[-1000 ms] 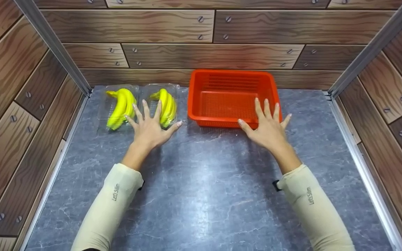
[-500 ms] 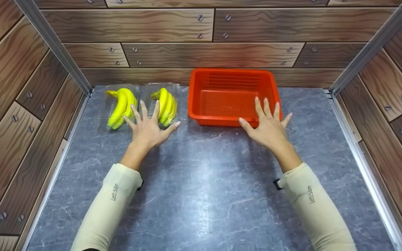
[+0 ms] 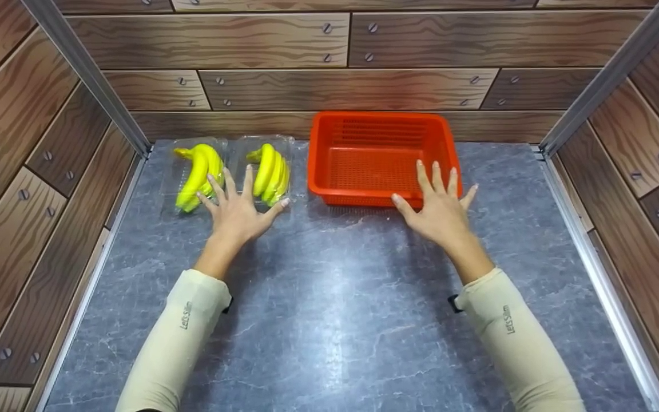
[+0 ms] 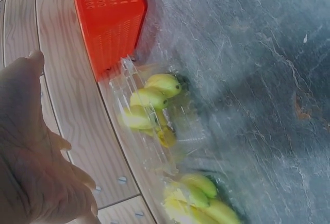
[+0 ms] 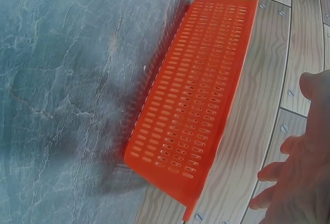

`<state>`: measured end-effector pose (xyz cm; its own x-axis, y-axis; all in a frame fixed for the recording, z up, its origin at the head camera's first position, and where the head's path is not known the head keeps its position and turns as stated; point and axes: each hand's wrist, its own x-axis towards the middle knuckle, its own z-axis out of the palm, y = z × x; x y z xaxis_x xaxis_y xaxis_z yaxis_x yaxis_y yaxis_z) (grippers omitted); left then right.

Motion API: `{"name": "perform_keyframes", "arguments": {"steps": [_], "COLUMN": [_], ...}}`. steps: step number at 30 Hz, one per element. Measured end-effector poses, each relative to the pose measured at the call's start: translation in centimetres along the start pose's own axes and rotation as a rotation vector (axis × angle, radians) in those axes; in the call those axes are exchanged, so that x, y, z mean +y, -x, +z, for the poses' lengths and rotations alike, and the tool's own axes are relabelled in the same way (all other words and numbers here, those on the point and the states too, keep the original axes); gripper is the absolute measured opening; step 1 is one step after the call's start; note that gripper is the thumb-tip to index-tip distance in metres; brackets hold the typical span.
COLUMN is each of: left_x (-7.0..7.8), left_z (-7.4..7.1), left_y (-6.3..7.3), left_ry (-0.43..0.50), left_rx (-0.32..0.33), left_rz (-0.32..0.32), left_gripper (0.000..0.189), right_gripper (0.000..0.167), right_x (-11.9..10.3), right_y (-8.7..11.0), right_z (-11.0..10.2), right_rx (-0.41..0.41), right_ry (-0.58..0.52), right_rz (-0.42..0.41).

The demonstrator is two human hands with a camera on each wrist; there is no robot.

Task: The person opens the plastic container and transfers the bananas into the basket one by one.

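My left hand [image 3: 235, 217] is spread with straight fingers and holds nothing. In the head view its fingertips overlap the near parts of two clear plastic boxes, each with a bunch of bananas. The left bunch [image 3: 199, 177] and the right bunch [image 3: 271, 174] lie side by side; the wrist view shows the hand apart from the boxes. My right hand [image 3: 439, 217], also spread and holding nothing, overlaps the near right corner of a red plastic basket [image 3: 384, 200] in the head view. From the right wrist, that hand appears above the slotted side of the basket [image 5: 191, 90].
The grey marbled tabletop [image 3: 329, 315] stretches in front of the boxes and basket. A wood-patterned wall [image 3: 272, 88] rises right behind them, with similar walls at left and right. Metal posts [image 3: 92, 80] stand at the back corners.
My left hand has shifted slightly to the left and back toward me, uncovering more of the right banana bunch. The right hand, basket and boxes have stayed nearly still.
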<state>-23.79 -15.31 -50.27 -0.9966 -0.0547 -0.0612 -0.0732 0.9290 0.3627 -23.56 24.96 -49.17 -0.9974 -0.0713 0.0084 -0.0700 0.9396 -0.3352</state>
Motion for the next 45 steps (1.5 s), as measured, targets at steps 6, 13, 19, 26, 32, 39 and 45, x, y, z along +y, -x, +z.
{"name": "perform_keyframes", "arguments": {"steps": [6, 13, 19, 26, 32, 39, 45], "left_x": [-0.4, -1.0, -1.4, -1.9, -2.9, -4.5, -5.9], "left_z": [0.3, 1.1, 1.1, 0.5, 1.1, 1.7, 1.9], "left_y": [0.0, 0.3, 0.3, 0.1, -0.2, -0.6, -1.8], "left_ry": [0.030, 0.039, 0.066, 0.094, 0.208, 0.388, 0.545], "left_rx": [0.000, 0.006, -0.011, 0.002, 0.055, 0.203, 0.351], "left_rz": [-0.011, -0.036, -0.063, -0.089, -0.161, -0.288, -0.507], "left_gripper": [0.118, 0.119, 0.117, 0.115, 0.107, 0.099, 0.095], "right_gripper": [0.098, 0.096, 0.094, 0.091, 0.090, 0.088, 0.086], "right_x": [0.3, 0.4, 0.5, 0.6, 0.7, 1.0, 1.0], "right_y": [0.1, 0.0, 0.0, 0.3, 0.4, 0.6, 0.7], "right_z": [0.3, 0.5, 0.6, 0.9, 1.4, 1.6, 1.7], "right_rx": [0.007, -0.008, -0.023, -0.033, -0.010, -0.008, -0.019], "right_ry": [-0.005, -0.003, -0.004, -0.015, -0.008, -0.014, -0.016], "right_rz": [-0.004, -0.006, -0.007, -0.006, -0.027, -0.030, -0.040]}}
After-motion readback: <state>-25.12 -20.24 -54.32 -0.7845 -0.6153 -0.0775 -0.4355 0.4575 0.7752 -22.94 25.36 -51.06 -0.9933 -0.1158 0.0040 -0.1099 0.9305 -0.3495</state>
